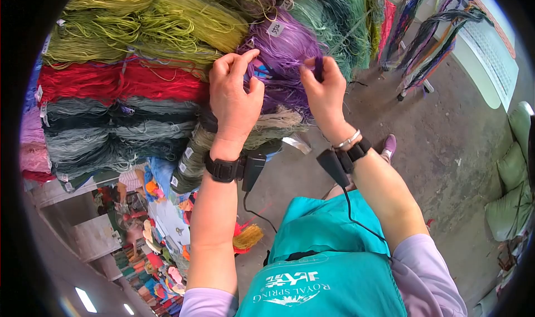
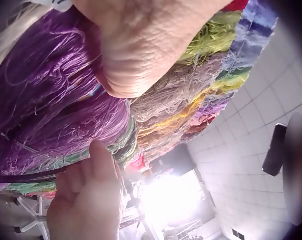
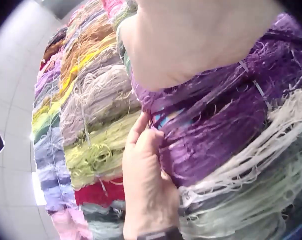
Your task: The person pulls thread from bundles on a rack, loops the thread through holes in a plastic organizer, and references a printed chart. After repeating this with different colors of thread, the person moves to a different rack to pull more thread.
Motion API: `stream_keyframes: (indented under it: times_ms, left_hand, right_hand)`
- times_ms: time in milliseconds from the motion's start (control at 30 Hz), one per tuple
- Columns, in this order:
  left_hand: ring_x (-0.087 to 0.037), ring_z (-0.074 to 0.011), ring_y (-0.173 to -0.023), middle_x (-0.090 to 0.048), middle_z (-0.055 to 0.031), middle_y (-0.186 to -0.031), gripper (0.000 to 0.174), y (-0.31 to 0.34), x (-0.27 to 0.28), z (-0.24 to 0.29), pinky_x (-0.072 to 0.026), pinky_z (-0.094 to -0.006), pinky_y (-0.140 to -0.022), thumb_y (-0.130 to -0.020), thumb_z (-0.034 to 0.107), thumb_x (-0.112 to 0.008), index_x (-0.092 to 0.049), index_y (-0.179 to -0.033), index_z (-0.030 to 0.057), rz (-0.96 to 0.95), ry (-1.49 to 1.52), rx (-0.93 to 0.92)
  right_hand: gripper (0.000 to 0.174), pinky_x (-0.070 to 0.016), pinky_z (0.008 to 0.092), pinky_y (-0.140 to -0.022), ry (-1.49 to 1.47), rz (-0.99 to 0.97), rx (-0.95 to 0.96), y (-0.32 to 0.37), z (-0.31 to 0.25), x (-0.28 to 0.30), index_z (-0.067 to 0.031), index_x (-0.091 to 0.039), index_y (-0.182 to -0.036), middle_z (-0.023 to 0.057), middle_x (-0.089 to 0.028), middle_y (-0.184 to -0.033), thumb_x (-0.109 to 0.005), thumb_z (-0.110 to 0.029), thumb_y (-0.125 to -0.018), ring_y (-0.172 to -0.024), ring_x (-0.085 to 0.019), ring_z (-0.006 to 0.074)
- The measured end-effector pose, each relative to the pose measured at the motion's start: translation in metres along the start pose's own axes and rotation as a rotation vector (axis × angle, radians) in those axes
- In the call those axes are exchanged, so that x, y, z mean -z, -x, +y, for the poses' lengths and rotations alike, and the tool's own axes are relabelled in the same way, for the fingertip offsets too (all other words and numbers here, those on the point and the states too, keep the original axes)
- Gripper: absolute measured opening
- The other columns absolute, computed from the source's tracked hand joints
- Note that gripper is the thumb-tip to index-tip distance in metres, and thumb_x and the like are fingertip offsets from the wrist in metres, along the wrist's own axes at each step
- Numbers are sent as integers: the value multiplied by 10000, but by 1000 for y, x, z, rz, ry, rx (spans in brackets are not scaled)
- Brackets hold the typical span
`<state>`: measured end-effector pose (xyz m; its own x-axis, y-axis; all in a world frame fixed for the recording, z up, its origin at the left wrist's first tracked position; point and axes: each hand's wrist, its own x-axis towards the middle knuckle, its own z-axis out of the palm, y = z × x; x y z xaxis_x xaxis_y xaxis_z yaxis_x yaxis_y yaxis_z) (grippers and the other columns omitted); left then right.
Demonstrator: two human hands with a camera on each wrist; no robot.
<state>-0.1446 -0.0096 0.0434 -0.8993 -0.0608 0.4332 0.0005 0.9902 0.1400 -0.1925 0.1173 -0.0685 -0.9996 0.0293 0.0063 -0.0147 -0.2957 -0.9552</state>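
A thick hank of purple yarn (image 1: 284, 41) with a white paper tag (image 1: 275, 29) hangs in front of me among other hanks. My left hand (image 1: 237, 97) is at its left edge, thumb and forefinger pinching purple strands there. Across from it, my right hand (image 1: 327, 88) grips a slim dark purple strand (image 2: 28, 177), which runs taut out of its curled fingers in the left wrist view. Between the hands the purple strands are parted, and a small blue patch (image 3: 171, 119) shows through.
Yellow-green (image 1: 167, 24), red (image 1: 122, 83) and grey hanks (image 1: 117, 125) are stacked to the left, green ones (image 1: 334, 33) to the right. A rack with multicoloured strands (image 1: 434, 33) stands at the far right. Stuffed sacks (image 1: 510, 166) line the right side of the concrete floor (image 1: 440, 166).
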Motion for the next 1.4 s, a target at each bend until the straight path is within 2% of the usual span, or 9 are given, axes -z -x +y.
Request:
stream_keyframes:
  times_ms: [133, 400, 500, 633, 867, 1067, 1267, 1333, 1400]
  left_hand:
    - [-558, -300, -1007, -556, -87, -1059, 474, 1, -1, -1, -486, -407, -880, -749, 42, -653, -680, -1196, 196, 0, -8, -1]
    - [-560, -300, -1027, -570, -90, -1127, 478, 1, 0, 2, -481, -403, -908, -750, 46, -642, -675, -1209, 176, -6, -14, 21]
    - [-550, -311, -1085, -576, -106, -1260, 487, 2, 2, 2, -458, -398, -974, -780, 61, -614, -648, -1260, 135, -27, -42, -5]
    - [-538, -315, -1095, -561, -73, -1390, 541, 4, -1, -2, -443, -397, -997, -793, 85, -596, -599, -1333, 110, -62, -182, -74]
    - [-525, -313, -1083, -566, -47, -1401, 590, 5, -1, 2, -447, -394, -986, -801, 108, -579, -554, -1391, 112, -103, -304, -93]
    - [-526, -301, -1095, -552, -36, -1418, 630, 5, 0, 6, -457, -407, -963, -792, 117, -582, -521, -1420, 118, -124, -355, -78]
    - [-523, -293, -1117, -542, -28, -1425, 630, 4, -2, 12, -462, -430, -927, -795, 147, -581, -513, -1421, 120, -121, -421, -63]
    - [-518, -288, -1136, -538, -31, -1424, 637, 5, -4, 12, -455, -436, -922, -796, 154, -577, -501, -1427, 119, -124, -449, -59]
    - [-515, -289, -1145, -536, -33, -1424, 644, 5, -6, 12, -450, -439, -927, -795, 152, -575, -491, -1433, 118, -122, -457, -51]
  right_hand:
    - [106, -479, 240, -577, 10, -110, 95, 30, -19, -6, -32, -637, -901, 52, -681, -751, -721, -80, -860, -646, -573, 48]
    - [161, -529, 364, -569, 441, -111, 390, 20, -18, -32, -54, -644, -903, 111, -699, -798, -741, -139, -806, -674, -672, 308]
    - [147, -503, 323, -549, 351, -95, 296, 21, -17, -33, -44, -642, -894, 92, -674, -723, -733, -119, -806, -589, -649, 229]
    - [97, -418, 231, -557, -74, -224, -86, 16, -22, -18, -19, -632, -886, -24, -594, -680, -699, -59, -828, -623, -492, 29]
    - [45, -379, 210, -544, -468, -346, -449, 13, -37, 0, -50, -623, -894, -57, -574, -738, -663, -38, -876, -609, -468, 32]
    - [52, -370, 204, -538, -468, -404, -489, 13, -38, 9, -51, -598, -936, -57, -570, -739, -638, -67, -907, -609, -467, 33]
    - [98, -321, 210, -530, -152, -572, -468, 11, -38, 39, -21, -657, -970, -71, -533, -746, -653, -106, -920, -636, -427, 8]
    - [105, -282, 224, -495, -153, -538, -561, 9, -13, 69, -47, -691, -981, -83, -480, -707, -658, -113, -906, -589, -393, 23]
    - [53, -256, 202, -483, -93, -475, -699, 7, 13, 115, -54, -636, -946, -72, -550, -765, -634, -101, -921, -578, -369, 7]
